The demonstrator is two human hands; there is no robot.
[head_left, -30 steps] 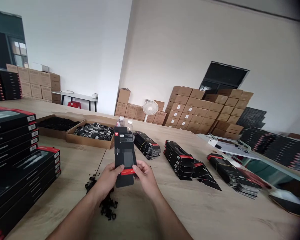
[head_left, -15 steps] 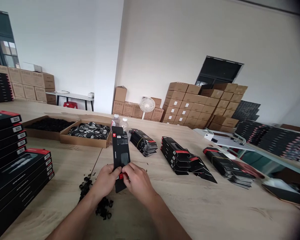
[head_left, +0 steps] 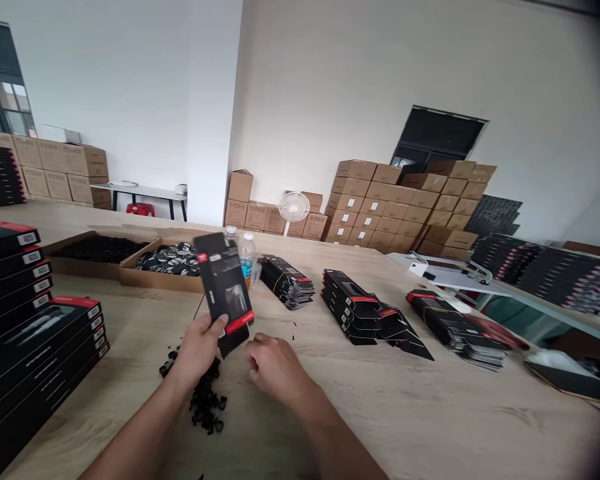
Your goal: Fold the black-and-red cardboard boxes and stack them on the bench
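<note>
My left hand grips a black cardboard packaging box by its lower left edge, with the thumb across the front. The box is tilted, has red bands and a printed picture, and its end flaps stick out. My right hand is just right of the box's lower end, apart from it. Its fingers are curled, and whatever may be inside them is hidden. Small black ring-like pieces lie in a loose pile on the table below my left hand.
Stacked black boxes stand at the left. Behind them are two cardboard trays of black parts. Bottles stand behind the held box. Banded flat cartons, a carton stack and another bundle lie to the right.
My right hand has come off the box and moved slightly down and right. My left hand has shifted left, and the box has turned so its printed face shows wider.
</note>
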